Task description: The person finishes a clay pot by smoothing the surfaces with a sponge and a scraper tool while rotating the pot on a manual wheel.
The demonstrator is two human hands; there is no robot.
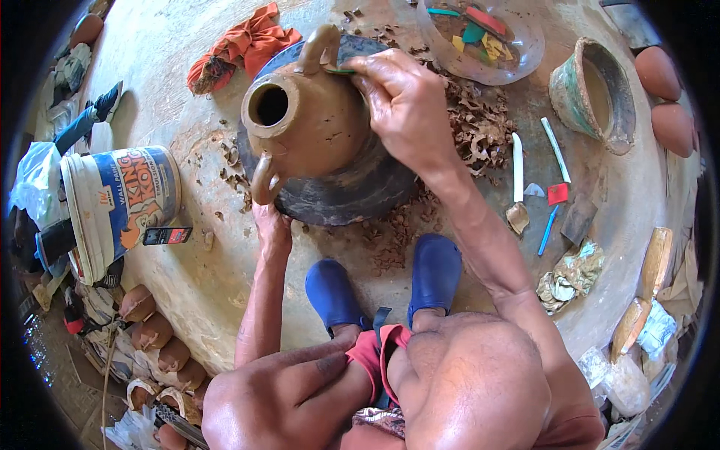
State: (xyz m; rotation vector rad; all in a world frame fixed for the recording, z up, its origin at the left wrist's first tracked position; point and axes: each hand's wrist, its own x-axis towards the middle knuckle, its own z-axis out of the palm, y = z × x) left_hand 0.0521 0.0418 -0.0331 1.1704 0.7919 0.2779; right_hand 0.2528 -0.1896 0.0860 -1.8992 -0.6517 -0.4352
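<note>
"Where's the clay pot (330,124), and how would it handle?"

"On the dark wheel (341,202). It looks damp, so probably heavy, slick and easily dented; I'd cradle the body, not the upper handle (316,49) or lower handle (264,180) (the joints might tear)."

"And the hands?"

"The right hand (409,105) pinches a thin green scraper (342,72) by the upper handle's base. The left hand (271,225) is at the wheel's near edge; its fingers are mostly hidden, so I can't tell its grip."

"Anything in the way?"

"Clay shavings (484,131) crowd the wheel's right; an orange cloth (251,43) lies beyond its left."
</note>
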